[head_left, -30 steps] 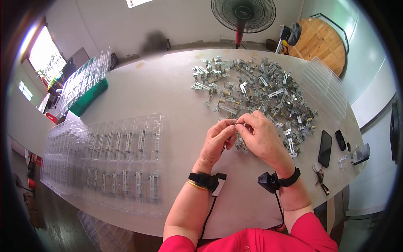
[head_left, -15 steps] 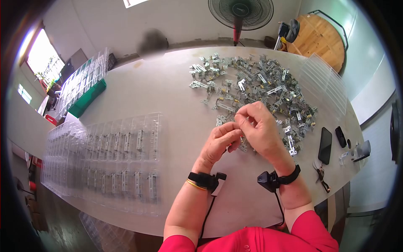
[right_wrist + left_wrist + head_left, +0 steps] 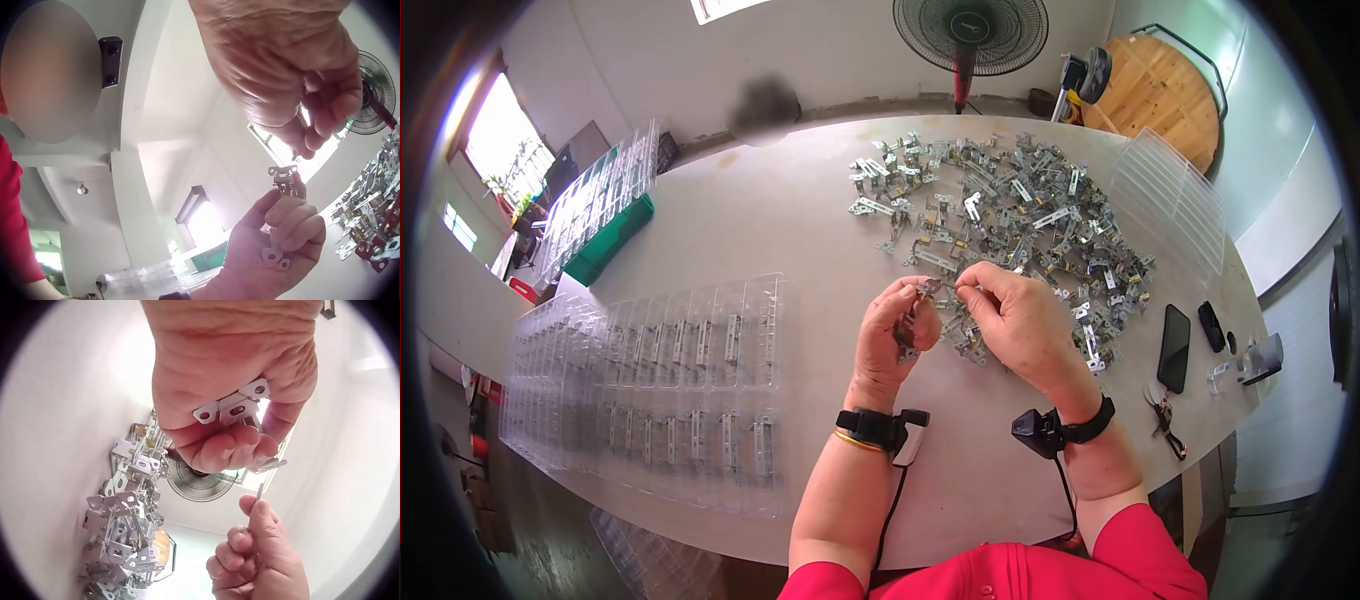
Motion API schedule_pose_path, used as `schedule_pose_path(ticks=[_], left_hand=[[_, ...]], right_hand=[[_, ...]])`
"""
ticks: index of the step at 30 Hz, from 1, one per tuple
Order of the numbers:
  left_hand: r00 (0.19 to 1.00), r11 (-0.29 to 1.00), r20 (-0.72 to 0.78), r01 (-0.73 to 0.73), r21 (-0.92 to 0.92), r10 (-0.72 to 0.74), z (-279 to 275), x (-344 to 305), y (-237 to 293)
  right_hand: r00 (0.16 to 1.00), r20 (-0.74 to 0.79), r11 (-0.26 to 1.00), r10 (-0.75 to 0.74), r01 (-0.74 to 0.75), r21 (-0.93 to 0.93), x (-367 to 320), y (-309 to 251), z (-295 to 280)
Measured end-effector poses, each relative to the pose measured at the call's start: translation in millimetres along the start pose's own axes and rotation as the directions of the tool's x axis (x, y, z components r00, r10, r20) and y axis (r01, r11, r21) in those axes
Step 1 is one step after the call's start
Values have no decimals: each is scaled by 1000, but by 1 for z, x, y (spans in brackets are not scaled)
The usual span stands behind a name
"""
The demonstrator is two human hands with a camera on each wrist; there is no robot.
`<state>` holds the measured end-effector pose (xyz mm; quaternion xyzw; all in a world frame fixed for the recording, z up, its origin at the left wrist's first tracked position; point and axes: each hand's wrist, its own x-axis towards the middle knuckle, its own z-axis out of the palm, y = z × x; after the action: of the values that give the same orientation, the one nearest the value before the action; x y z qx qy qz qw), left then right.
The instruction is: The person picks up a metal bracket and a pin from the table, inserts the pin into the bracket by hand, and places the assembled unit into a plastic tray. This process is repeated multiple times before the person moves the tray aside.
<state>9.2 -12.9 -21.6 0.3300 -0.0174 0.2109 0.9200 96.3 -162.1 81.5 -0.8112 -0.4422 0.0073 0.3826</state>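
Above the grey table [image 3: 780, 220], my left hand [image 3: 920, 295] is raised with its fingers curled round metal hinge pieces [image 3: 234, 406]; one more hinge [image 3: 282, 175] sticks up between its fingertips. My right hand [image 3: 968, 290] sits just to the right and pinches a thin metal piece [image 3: 258, 490] between thumb and forefinger, close to the left fingertips but apart from them. A big pile of loose metal hinges [image 3: 1020, 220] lies behind and to the right of both hands.
Clear plastic trays [image 3: 670, 380] with hinges in their slots lie at the left. More trays are stacked on a green crate [image 3: 605, 240] and at the far right [image 3: 1175, 200]. A phone [image 3: 1173, 348] and keys [image 3: 1162, 415] lie right. A fan [image 3: 968, 35] stands behind.
My left hand has turned upright and risen with hinge pieces in it. The right hand has drawn slightly away, so the two hands no longer overlap.
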Motion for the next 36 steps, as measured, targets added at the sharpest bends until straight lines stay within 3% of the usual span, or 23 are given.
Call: schedule_pose_path(ticks=[3, 6, 11, 14, 17, 19, 23, 28, 36], left_hand=[[1000, 999, -6, 14, 37, -14, 1, 0, -1], [1000, 999, 7, 11, -39, -11, 1, 0, -2], [1000, 992, -16, 11, 129, -9, 3, 0, 0], [999, 983, -29, 37, 181, -33, 6, -1, -1], [999, 981, 5, 49, 189, -51, 7, 0, 0], [998, 978, 13, 59, 201, -63, 11, 0, 1], [995, 957, 3, 98, 274, -102, 18, -1, 4], [993, 944, 31, 102, 315, -118, 20, -3, 4], [990, 917, 6, 127, 378, -140, 29, -4, 3]], right_hand=[[1000, -9, 1000, -25, 25, -8, 0, 2, 2], [1000, 14, 1000, -14, 14, -16, 0, -1, -1], [999, 41, 999, -6, 8, -44, -1, -2, -2], [992, 105, 998, 64, -64, -3, 1, 0, -2], [989, 126, 987, 71, -88, 133, 2, 8, 1], [969, 197, 940, 147, -199, 277, 3, 6, -2], [955, 278, 926, 104, -195, 323, 6, 23, 5], [883, 425, 763, 201, -413, 497, 12, 27, 4], [863, 465, 764, 198, -433, 477, 14, 31, -1]])
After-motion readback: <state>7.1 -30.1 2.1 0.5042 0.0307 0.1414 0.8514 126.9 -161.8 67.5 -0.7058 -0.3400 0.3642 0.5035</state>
